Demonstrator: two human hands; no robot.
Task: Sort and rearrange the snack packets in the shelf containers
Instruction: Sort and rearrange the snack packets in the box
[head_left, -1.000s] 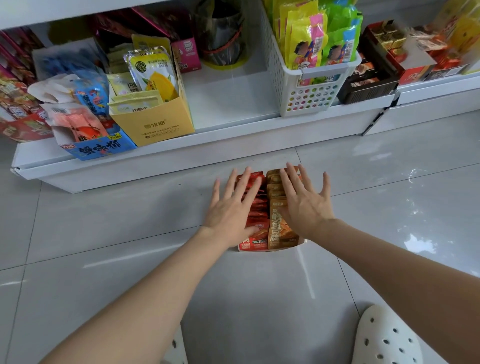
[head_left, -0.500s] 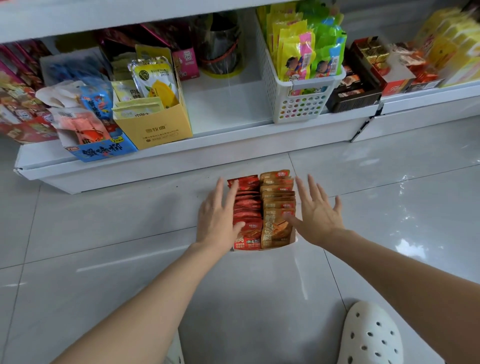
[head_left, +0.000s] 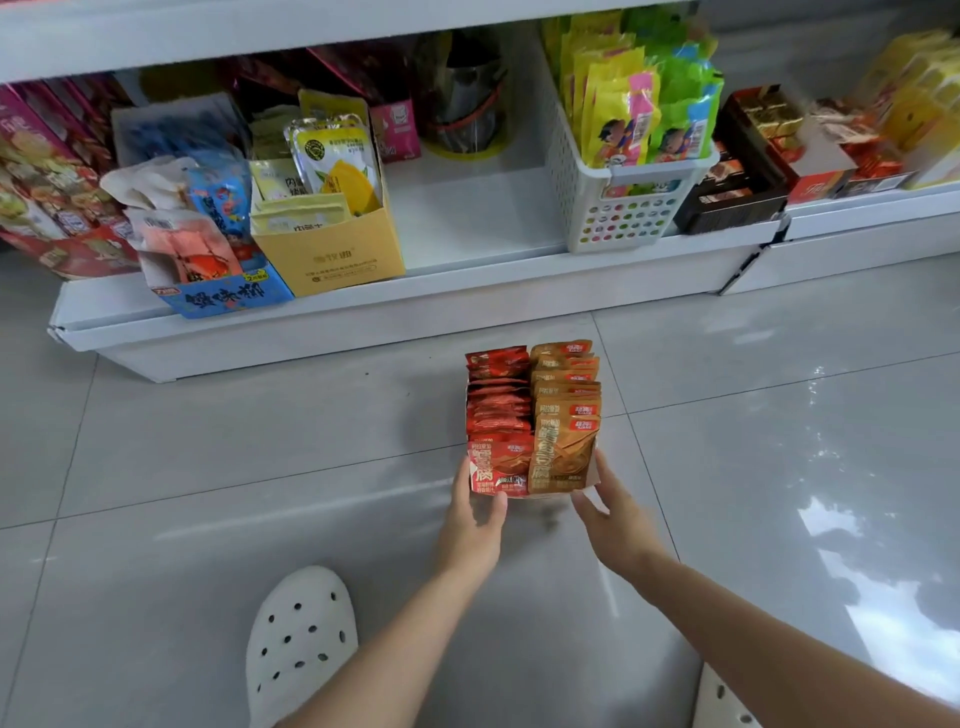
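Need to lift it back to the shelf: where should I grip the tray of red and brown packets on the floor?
Grip the tray by its two near corners, from the person's side, low on its walls. Upright packets fill it, leaving only the outside free; left hand and right hand are there.

Grey glossy floor tiles (head_left: 208, 467) are catching window glare (pretty shiny), and a white perforated clog (head_left: 298, 639) is sitting on them, with a second clog (head_left: 727, 701) peeking in further right.

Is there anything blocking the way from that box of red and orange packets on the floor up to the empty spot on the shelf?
Nothing visible does. The white tray of packets faces the bare shelf gap directly.
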